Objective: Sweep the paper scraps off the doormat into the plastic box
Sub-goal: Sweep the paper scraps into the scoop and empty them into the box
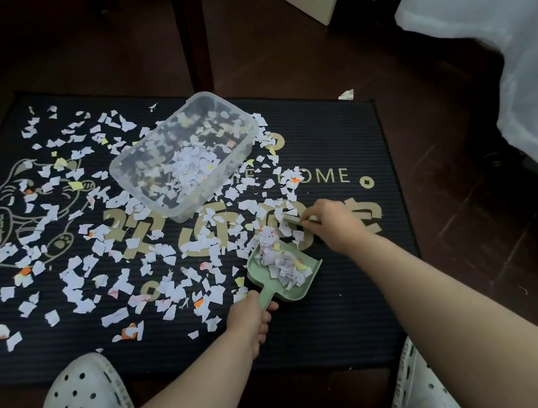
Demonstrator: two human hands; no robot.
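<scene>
A dark doormat [330, 321] with gold lettering lies on the floor, strewn with several white and coloured paper scraps [83, 267]. A clear plastic box [126, 165] sits on the mat's upper middle, partly filled with scraps. My left hand [248, 319] grips the handle of a small green dustpan [297, 286] that holds a heap of scraps. My right hand [331, 223] holds a small green brush [291, 220] just beyond the dustpan's mouth, to the right of the box.
Dark wooden furniture legs [196, 25] stand behind the mat. A white cloth [525, 67] hangs at the right. My two white perforated clogs [86, 389] [423, 401] rest at the mat's near edge. One stray scrap [347, 94] lies on the wooden floor beyond the mat.
</scene>
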